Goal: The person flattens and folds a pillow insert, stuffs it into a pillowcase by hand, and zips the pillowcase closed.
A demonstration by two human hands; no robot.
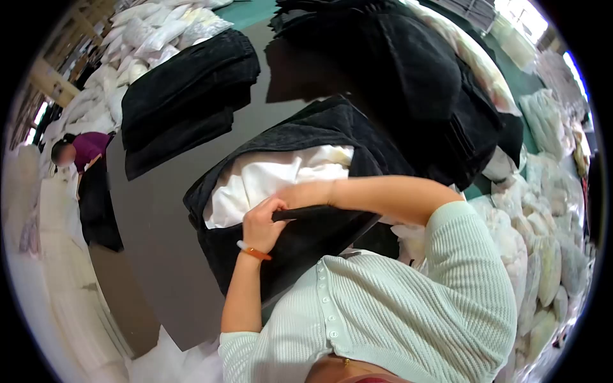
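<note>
Pale, bulging bags [153,32] crowd the edges of a busy workroom, ringing a dark grey surface [166,249] on which black fabric lies in piles. At the center, a black cover [306,239] rests on the near part of the surface, close in front of the person, its wide mouth gaping and turned upward. Inside sits a white insert [262,172], soft and creased, enclosed by the cover on its sides and showing through the opening. The left hand [260,220] is closed over the near edge of the mouth, fingers curled and thumb beneath, a grip that appears meant to hold the fabric back from the insert. The right hand [301,194] reaches across from the other side, lying low over the insert just beside the left; its fingers are blurred and partly hidden, so whether they are spread or gripping cannot be told. An orange wristband [257,253] circles the left wrist, below the sleeve-free forearm of a pale green knit top [396,287]. Beyond the cover, a folded black stack [191,83] lies toward the far left, and a larger dark heap [421,83] rises at the far right, both seemingly set aside within arm's reach. Farther left, a co-worker in purple [91,147] bends beside black cloth [99,204].
</note>
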